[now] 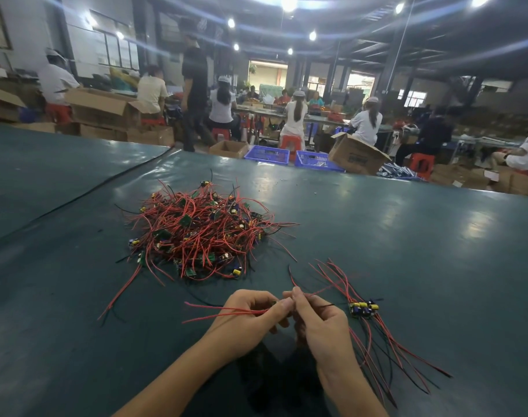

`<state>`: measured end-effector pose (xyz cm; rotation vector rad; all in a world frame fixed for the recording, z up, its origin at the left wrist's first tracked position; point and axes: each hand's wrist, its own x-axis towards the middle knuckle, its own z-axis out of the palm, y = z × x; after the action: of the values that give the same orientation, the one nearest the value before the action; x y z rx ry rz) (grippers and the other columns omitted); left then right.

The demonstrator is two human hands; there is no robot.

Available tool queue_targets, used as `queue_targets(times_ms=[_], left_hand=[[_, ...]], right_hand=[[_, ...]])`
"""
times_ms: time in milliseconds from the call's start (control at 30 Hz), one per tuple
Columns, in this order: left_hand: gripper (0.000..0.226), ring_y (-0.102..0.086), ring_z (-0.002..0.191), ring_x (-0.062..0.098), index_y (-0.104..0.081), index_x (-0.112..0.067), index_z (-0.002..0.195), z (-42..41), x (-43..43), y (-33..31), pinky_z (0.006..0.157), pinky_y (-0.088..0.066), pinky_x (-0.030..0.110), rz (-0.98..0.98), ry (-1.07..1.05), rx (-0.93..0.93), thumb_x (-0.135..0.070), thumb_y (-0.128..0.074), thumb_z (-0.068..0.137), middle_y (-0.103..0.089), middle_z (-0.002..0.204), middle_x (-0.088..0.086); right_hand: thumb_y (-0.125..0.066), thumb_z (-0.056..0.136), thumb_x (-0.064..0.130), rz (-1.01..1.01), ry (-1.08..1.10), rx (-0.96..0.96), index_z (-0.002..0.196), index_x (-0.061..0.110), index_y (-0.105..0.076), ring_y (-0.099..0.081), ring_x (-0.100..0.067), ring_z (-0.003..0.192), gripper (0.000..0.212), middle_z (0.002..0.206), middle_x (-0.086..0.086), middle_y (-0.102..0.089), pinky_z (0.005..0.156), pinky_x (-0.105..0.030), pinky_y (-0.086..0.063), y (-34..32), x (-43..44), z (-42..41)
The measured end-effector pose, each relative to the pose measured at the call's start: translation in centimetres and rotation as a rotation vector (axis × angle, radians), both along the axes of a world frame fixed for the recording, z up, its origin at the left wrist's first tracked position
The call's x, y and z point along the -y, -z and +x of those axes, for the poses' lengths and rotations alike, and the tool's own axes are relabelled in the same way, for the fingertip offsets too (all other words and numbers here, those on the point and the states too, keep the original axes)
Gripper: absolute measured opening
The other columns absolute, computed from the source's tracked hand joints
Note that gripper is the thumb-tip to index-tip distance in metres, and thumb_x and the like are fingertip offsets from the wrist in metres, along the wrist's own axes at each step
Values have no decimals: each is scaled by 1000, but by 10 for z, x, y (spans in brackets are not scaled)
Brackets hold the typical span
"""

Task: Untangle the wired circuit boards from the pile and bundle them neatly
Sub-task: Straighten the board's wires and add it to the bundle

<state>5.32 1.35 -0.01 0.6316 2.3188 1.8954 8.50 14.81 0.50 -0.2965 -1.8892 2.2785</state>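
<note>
A tangled pile (201,233) of small green circuit boards with red and black wires lies on the dark green table (407,236), ahead of my hands. My left hand (250,314) pinches red wires (220,311) that stick out to the left. My right hand (317,320) meets it, fingers curled round the same wired piece; its board is mostly hidden between my fingertips. To the right lies a small sorted bundle (363,308) of boards, with wires fanning up-left and down-right.
A loose red wire (121,291) trails from the pile toward the near left. A black cable (76,198) crosses the table at far left. Beyond the table's far edge stand cardboard boxes (356,156), blue crates (267,153) and several seated workers.
</note>
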Motion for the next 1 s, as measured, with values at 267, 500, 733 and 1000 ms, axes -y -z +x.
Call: queue_targets(times_ms=[267, 500, 733, 1000], left_hand=[[33, -68, 68, 14, -77, -22, 79, 1, 1, 1, 66, -55, 36, -44, -54, -96, -53, -65, 80, -72, 72, -3], [44, -60, 64, 8, -75, -26, 83, 2, 3, 5, 61, -50, 36, -263, -148, -415, -64, -55, 81, -66, 70, -10], [44, -49, 50, 1, -71, -17, 68, 4, 1, 2, 50, -37, 21, -161, -73, -282, -57, -60, 81, -63, 57, -2], [40, -62, 56, 12, -72, -13, 69, 8, 3, -10, 58, -49, 23, -36, 78, -54, -51, -63, 78, -67, 57, 0]], right_hand=[[-69, 84, 45, 206, 36, 135, 62, 12, -77, -44, -23, 59, 40, 58, -13, -49, 55, -32, -37, 3, -1, 3], [-65, 91, 32, 188, 43, 117, 65, 19, -79, -53, -14, 61, 32, 60, -5, -64, 60, -28, -45, 6, 0, 0], [-64, 92, 21, 107, 75, 101, 69, 20, -79, -62, -13, 70, 27, 63, 3, -70, 67, -27, -49, 6, -2, -3], [-63, 94, 19, -172, 319, 6, 77, 13, -76, -31, -3, 37, 22, 56, 4, -46, 33, -17, -28, 2, -25, -11]])
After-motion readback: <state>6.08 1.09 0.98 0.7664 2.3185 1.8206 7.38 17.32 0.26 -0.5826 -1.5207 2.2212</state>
